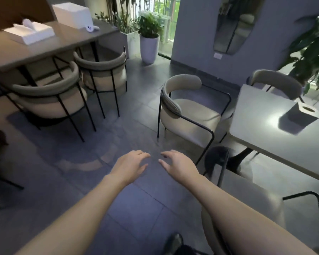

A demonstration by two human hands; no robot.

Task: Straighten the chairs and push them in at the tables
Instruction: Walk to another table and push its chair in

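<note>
Both arms reach forward in the lower centre of the frame, left hand [130, 165] and right hand [177, 165] side by side over the floor [72, 162], fingers spread, holding nothing. Right of centre, a cream chair [190, 111] stands turned and pulled out from the grey table [265, 129] at right. Upper left, two chairs [50, 100] sit tucked at the brown table [50, 46]. Another chair [247, 199] is at lower right, just beside the right forearm.

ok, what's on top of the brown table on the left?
On the brown table: a flat white tray-like box holding a white object too blurred to identify, a taller white box, and a small white item beside it. The tabletop behind the boxes is hidden.
</note>
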